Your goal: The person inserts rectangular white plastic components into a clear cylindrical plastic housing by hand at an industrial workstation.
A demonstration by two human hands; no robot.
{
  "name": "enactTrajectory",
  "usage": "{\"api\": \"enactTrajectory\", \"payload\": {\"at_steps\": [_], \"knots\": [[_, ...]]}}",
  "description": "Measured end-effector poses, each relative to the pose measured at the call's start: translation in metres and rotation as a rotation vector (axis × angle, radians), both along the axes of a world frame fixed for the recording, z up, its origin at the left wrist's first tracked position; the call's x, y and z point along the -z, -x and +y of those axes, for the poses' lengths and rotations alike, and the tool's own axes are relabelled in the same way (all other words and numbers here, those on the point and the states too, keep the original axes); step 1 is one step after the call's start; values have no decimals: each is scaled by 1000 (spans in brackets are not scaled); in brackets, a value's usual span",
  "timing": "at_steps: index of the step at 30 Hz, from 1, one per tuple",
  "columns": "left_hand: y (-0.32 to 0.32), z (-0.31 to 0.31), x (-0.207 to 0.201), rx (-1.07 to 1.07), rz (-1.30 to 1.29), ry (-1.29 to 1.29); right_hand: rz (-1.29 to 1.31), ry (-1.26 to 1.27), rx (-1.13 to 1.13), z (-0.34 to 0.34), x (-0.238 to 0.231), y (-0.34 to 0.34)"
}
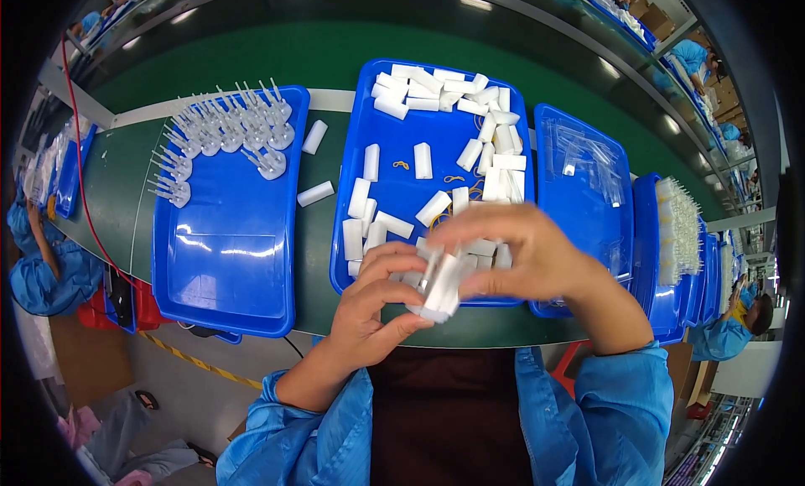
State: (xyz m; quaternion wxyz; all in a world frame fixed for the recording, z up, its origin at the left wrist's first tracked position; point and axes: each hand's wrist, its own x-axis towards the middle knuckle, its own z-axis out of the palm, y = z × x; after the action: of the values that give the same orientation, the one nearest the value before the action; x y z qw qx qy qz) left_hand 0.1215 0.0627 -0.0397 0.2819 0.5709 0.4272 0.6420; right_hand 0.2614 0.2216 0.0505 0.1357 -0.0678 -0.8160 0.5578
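Note:
My left hand (373, 306) is closed, its fingers and thumb gripping a small white block (442, 295) with a greyish, shiny part showing beside it. My right hand (520, 247) curves over the block from the right. Its fingers are smeared by motion, so whether they grip anything cannot be made out. Both hands are above the near edge of the middle blue tray (338, 259). In that tray lie many loose white blocks (423, 161), most of them piled at the far end and along the right side. Yellowish rubber bands (454, 179) are scattered among them.
The left blue tray (222, 310) bears clear round-based pieces with thin stems (226, 121). Two white blocks (315, 192) lie between the trays. A right blue tray (587, 226) holds clear plastic pieces (599, 163); beyond it stand white spiky parts (677, 226). Co-workers in blue sit at both sides.

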Motion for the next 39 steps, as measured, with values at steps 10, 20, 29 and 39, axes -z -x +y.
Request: {"api": "enactTrajectory", "payload": {"at_steps": [10,20,29,39], "knots": [[0,-7,-15,-190,66,-61,-689,-807,303,54,36,86],[1,-5,-15,-235,199,-91,-473,-97,271,52,22,54],[-10,5,-19,-131,253,-71,-137,954,164,24,17,1],[-19,9,-21,-105,320,-37,-47,779,81,17,14,-23]]}}
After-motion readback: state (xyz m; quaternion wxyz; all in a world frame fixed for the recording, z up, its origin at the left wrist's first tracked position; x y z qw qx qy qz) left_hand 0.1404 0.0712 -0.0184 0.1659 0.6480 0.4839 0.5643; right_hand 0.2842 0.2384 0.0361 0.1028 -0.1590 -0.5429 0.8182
